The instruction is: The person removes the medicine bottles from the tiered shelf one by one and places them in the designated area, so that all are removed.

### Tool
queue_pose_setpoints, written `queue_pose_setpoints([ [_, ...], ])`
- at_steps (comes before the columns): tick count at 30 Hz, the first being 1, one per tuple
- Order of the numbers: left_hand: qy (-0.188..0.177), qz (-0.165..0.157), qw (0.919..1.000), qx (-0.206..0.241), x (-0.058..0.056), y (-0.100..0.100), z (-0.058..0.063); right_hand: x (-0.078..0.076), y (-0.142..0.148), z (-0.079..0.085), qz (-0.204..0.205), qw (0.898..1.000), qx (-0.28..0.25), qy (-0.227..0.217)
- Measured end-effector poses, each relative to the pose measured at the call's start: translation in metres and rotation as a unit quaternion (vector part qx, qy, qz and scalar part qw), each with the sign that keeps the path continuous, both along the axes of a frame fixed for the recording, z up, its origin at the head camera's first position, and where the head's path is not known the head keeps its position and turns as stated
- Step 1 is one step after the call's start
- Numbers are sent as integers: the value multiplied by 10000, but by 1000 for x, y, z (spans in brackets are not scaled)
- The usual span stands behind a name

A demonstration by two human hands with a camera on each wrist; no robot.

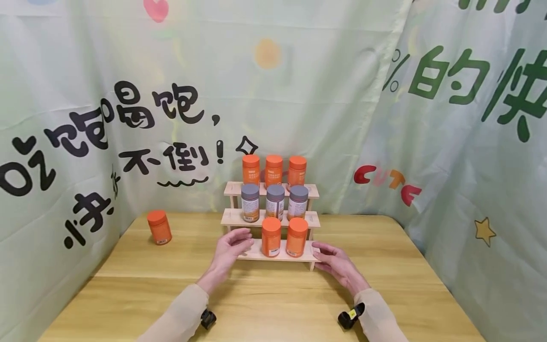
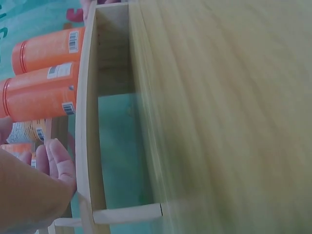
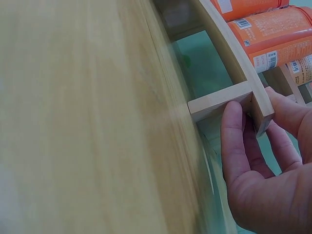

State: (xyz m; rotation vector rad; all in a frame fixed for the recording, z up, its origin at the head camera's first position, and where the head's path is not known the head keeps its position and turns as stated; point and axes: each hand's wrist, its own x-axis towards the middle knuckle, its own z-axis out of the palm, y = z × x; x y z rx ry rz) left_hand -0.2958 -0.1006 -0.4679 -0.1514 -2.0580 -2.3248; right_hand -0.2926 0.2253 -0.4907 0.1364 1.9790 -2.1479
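A three-tier wooden display stand [image 1: 255,251] holds jars in rows. On its lowest tier, an orange jar [image 1: 271,239] stands close beside a second orange jar [image 1: 297,239], both right of my left hand [image 1: 231,249]. That hand is at the tier's left end, fingers extended and thumb apart, holding nothing. My right hand [image 1: 339,266] grips the tier's right end; in the right wrist view its thumb lies above the board [image 3: 263,105] and its fingers reach beneath, against the leg [image 3: 219,100]. Grey-lidded jars [image 1: 275,205] fill the middle tier, orange jars [image 1: 273,172] the top.
One more orange jar [image 1: 160,228] stands alone at the left of the wooden table [image 1: 273,294]. Behind and beside the table hangs a pale green printed curtain [image 1: 299,95]. A small black device [image 1: 351,317] sits at my right wrist, another [image 1: 208,319] at my left.
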Motion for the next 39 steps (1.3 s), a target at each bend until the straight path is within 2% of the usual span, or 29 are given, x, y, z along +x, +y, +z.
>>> queue_pose_setpoints([
  [7, 280, -238, 9992, -152, -3, 14, 1, 1, 3, 0, 20, 10000, -88, 28],
  [11, 323, -423, 9985, -123, -3, 19, 3, 2, 2, 0, 3, 10000, -72, -2],
  [16, 416, -504, 9979, -16, -5, 24, 4, 2, -1, 1, 67, 10000, -49, 51],
  [20, 537, -484, 9973, -122, -6, 30, 4, 2, 0, 0, 26, 9999, -91, 34],
  [29, 675, -329, 9948, -682, -9, 40, 8, 3, 2, -1, -64, 9998, -185, -55],
  [39, 862, -441, 9919, -825, -10, 47, 4, 3, 2, 0, 9, 9999, -159, -36],
])
